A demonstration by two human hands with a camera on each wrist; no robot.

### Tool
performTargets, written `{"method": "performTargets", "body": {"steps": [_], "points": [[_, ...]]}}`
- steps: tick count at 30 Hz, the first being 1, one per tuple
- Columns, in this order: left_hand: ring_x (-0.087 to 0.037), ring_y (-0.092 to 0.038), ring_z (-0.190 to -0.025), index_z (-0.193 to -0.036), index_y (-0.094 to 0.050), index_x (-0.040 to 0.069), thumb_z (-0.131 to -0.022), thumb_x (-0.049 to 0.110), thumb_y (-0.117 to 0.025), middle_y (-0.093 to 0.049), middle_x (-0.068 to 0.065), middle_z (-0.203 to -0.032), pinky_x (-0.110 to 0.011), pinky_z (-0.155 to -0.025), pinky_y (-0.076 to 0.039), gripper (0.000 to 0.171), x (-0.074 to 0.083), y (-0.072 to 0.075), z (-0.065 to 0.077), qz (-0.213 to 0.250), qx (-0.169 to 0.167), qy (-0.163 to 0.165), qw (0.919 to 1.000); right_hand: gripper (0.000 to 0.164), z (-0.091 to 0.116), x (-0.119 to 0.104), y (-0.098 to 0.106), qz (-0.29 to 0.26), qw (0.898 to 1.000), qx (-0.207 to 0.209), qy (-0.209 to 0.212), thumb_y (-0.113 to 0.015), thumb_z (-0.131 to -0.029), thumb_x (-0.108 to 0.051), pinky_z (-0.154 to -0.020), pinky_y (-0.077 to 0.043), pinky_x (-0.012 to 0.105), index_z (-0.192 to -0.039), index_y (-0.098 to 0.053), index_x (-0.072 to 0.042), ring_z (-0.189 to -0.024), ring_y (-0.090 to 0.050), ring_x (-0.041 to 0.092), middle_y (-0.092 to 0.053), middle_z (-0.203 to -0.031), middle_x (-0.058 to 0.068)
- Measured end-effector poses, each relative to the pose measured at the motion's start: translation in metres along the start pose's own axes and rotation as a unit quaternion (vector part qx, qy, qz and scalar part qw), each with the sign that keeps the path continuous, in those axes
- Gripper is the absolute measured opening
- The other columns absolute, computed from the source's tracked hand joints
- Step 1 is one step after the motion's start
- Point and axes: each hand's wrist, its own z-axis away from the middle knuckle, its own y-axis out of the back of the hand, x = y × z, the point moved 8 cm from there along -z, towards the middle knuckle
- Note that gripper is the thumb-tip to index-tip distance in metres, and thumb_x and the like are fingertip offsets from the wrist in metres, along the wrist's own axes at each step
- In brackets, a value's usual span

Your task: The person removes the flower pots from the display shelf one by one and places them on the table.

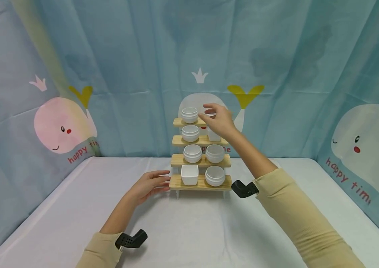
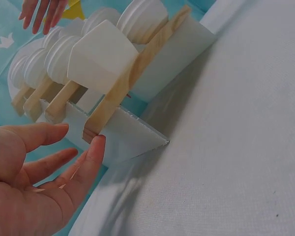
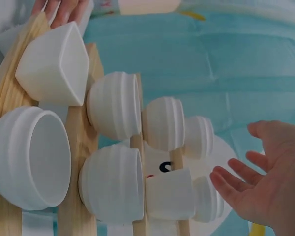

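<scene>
A stepped wooden stand [image 1: 196, 187] carries small white pots, two on each shelf. At the left end of its lowest shelf is my left hand [image 1: 150, 186], fingers loosely spread; in the left wrist view one fingertip [image 2: 98, 142] meets the board's end. Nearest that hand stands a square white pot [image 1: 190, 175], with a round pot [image 1: 215, 176] on its right. My right hand [image 1: 221, 121] hovers at the top shelf, fingers apart and holding nothing. Its fingertips are right by the top right pot [image 3: 206, 199], which the hand mostly hides in the head view. Top left sits another round pot [image 1: 189, 115].
A white cloth [image 1: 189, 230] covers the table under the stand. Close behind hangs a blue curtain [image 1: 126, 123] printed with whales, with more of it along both sides. Black wrist devices [image 1: 244, 189] stick out from both sleeves.
</scene>
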Motion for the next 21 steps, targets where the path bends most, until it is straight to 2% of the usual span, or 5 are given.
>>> {"method": "performTargets", "body": {"steps": [5, 11, 13, 15, 21], "points": [[-0.023, -0.068, -0.119, -0.157, -0.036, -0.011, -0.111, 0.01, -0.052, -0.045, -0.036, -0.154, -0.029, -0.096, -0.061, 0.053, -0.001, 0.001, 0.002, 0.005, 0.0, 0.005, 1.0, 0.052, -0.006, -0.005, -0.011, -0.015, 1.0, -0.011, -0.01, -0.065, -0.106, -0.027, -0.102, -0.059, 0.046, -0.151, -0.055, -0.003, -0.129, -0.062, 0.035, -0.062, -0.144, 0.02], [-0.018, -0.07, -0.111, -0.155, -0.038, -0.013, -0.11, 0.008, -0.052, -0.046, -0.036, -0.153, -0.028, -0.094, -0.061, 0.052, -0.002, 0.001, 0.003, 0.01, 0.0, 0.007, 0.9999, 0.055, -0.013, -0.009, -0.023, -0.033, 0.999, -0.026, -0.034, -0.066, -0.106, -0.029, -0.09, -0.064, 0.042, -0.153, -0.053, -0.005, -0.121, -0.067, 0.034, -0.061, -0.145, 0.02], [-0.016, -0.07, -0.108, -0.155, -0.038, -0.014, -0.11, 0.008, -0.052, -0.047, -0.036, -0.152, -0.028, -0.094, -0.061, 0.052, -0.003, 0.0, 0.003, 0.012, 0.001, 0.01, 0.9999, 0.055, -0.015, -0.009, -0.026, -0.032, 0.998, -0.024, -0.043, -0.066, -0.105, -0.03, -0.09, -0.063, 0.042, -0.153, -0.053, -0.005, -0.12, -0.067, 0.034, -0.06, -0.146, 0.02], [-0.015, -0.071, -0.105, -0.154, -0.039, -0.015, -0.109, 0.007, -0.053, -0.048, -0.035, -0.152, -0.028, -0.093, -0.062, 0.052, -0.003, 0.0, 0.003, 0.014, 0.002, 0.012, 0.9998, 0.056, -0.017, -0.009, -0.028, -0.031, 0.998, -0.021, -0.052, -0.067, -0.105, -0.03, -0.092, -0.063, 0.043, -0.153, -0.053, -0.005, -0.122, -0.066, 0.035, -0.058, -0.147, 0.02], [-0.012, -0.071, -0.098, -0.15, -0.046, -0.014, -0.107, 0.005, -0.057, -0.057, -0.029, -0.143, -0.027, -0.09, -0.062, 0.048, -0.005, -0.001, 0.003, 0.022, 0.012, 0.018, 0.9995, 0.058, -0.022, -0.008, -0.036, -0.019, 0.998, -0.017, -0.061, -0.067, -0.105, -0.029, -0.111, -0.053, 0.046, -0.153, -0.051, -0.002, -0.139, -0.054, 0.037, -0.054, -0.151, 0.023]]}}
